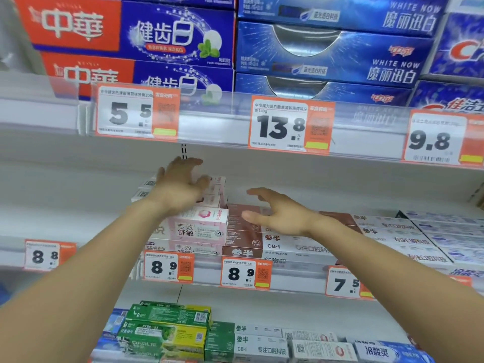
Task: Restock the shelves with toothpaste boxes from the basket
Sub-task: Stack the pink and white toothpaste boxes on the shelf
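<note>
While both your arms reach into the middle shelf (288, 260), the pink toothpaste boxes (199, 226) sit stacked at its front left. Your left hand (180, 184) rests spread on the stack's rear boxes; your right hand (277, 210) hovers released over the brown boxes (243, 231).

price tags (290, 124): 5.5 | 13.8 | 9.8 | 8.9 — blue boxes (337, 56): WHITE NOW
</note>
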Available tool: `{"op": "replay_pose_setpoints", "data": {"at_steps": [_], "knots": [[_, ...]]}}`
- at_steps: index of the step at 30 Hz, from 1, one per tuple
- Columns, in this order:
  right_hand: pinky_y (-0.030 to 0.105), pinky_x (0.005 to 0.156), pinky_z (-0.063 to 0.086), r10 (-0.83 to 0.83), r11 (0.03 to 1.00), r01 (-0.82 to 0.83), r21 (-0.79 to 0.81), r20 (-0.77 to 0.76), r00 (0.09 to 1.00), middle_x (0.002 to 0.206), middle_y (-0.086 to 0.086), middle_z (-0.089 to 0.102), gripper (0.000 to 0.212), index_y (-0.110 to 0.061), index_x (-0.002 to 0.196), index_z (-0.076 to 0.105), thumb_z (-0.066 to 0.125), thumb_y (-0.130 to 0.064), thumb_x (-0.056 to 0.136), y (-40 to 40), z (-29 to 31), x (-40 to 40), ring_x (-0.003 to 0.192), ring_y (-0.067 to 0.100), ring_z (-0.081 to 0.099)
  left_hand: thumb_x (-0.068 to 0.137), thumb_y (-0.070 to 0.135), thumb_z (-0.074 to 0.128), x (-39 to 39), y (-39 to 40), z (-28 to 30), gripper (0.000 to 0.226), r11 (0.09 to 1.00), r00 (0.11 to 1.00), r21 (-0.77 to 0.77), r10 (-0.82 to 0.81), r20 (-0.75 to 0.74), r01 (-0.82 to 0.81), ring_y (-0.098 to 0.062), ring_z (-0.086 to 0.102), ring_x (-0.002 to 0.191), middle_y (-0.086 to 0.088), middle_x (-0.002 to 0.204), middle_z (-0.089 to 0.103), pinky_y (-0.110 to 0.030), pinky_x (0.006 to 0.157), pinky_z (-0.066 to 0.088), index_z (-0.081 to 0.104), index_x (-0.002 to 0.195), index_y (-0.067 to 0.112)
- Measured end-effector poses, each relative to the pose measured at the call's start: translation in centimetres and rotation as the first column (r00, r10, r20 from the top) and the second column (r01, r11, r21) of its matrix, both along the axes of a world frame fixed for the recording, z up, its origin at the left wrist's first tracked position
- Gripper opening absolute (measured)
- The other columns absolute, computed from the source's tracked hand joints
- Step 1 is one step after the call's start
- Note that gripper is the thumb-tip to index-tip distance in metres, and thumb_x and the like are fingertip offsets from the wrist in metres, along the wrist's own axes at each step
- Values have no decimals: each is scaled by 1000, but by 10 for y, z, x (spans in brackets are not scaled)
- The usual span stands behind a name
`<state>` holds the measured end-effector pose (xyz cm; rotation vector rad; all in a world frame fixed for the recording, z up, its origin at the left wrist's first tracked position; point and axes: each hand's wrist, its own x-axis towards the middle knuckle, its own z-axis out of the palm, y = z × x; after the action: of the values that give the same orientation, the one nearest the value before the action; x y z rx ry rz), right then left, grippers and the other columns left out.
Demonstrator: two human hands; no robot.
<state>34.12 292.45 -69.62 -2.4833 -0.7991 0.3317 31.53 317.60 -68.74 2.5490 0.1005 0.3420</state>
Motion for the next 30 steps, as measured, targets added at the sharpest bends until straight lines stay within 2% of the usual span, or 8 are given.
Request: {"op": "replay_pose_setpoints", "data": {"at_steps": [2, 5, 9, 13, 15, 17, 23, 30], "knots": [[28, 114, 35, 35, 992, -29, 122, -52, 998, 160, -10, 31, 95, -27, 156, 21, 69, -60, 81, 16, 2, -13, 144, 11, 37, 93, 41, 56, -13, 19, 4, 44, 994, 971, -92, 85, 223, -66, -27, 57, 116, -3, 138, 57, -39, 108, 39, 59, 132, 21], [3, 96, 36, 146, 959, -104, 262, -147, 978, 135, -34, 40, 90, -39, 144, 19, 82, -28, 81, 38, -4, -23, 117, -23, 47, 95, 19, 60, -36, 54, -2, 26, 920, 881, -341, 315, 354, -192, -15, 57, 105, 3, 123, 64, -24, 92, 38, 66, 121, 16], [25, 113, 40, 127, 956, -86, 279, -133, 983, 147, -21, 46, 118, -35, 156, 10, 89, -43, 69, 63, -17, -23, 128, -7, 49, 94, 30, 60, -47, 99, -35, 46, 659, 944, -725, 327, 36, -201, -20, 51, 126, 1, 134, 56, -31, 104, 37, 54, 137, 15], [-3, 97, 31, 64, 981, -54, 186, -49, 997, 145, -16, 35, 114, -31, 155, 12, 89, -34, 72, 70, -9, -18, 116, -21, 43, 88, 47, 55, -35, 115, -64, 65, 394, 995, -914, 35, -95, -101, -35, 32, 146, -18, 154, 41, -50, 122, 19, 50, 141, 11], [13, 116, 22, 52, 997, -53, 54, 24, 998, 163, -10, 15, 123, -36, 157, 5, 88, -47, 68, 73, -2, -14, 146, 1, 24, 99, 41, 39, -28, 108, -63, 51, 376, 995, -926, -69, -68, -37, -41, 48, 134, -23, 138, 57, -53, 116, 30, 60, 130, 6], [28, 122, 9, 54, 996, -51, -77, 37, 998, 168, -4, -7, 127, -43, 157, 1, 87, -56, 65, 79, 5, -11, 154, 11, 0, 104, 38, 30, -23, 99, -60, 51, 351, 986, -936, -157, -61, -2, -38, 64, 116, -21, 125, 68, -49, 102, 46, 64, 127, 8], [30, 121, 12, 31, 962, -41, -270, -40, 999, 167, -8, -13, 119, -43, 157, 4, 80, -63, 68, 95, 23, -5, 154, 17, 7, 103, 37, 36, -19, 90, -59, 43, 328, 959, -945, -272, -78, 16, -26, 75, 88, -15, 108, 75, -31, 66, 58, 61, 127, 11], [28, 124, 9, 27, 949, -25, -316, 0, 1000, 162, 0, -30, 119, -33, 159, -9, 62, -78, 74, 100, 8, -12, 155, 17, 3, 105, 43, 29, -26, 89, -60, 51, 312, 958, -948, -285, -33, 60, -33, 72, 99, -18, 117, 72, -40, 82, 54, 66, 122, 13]]}}
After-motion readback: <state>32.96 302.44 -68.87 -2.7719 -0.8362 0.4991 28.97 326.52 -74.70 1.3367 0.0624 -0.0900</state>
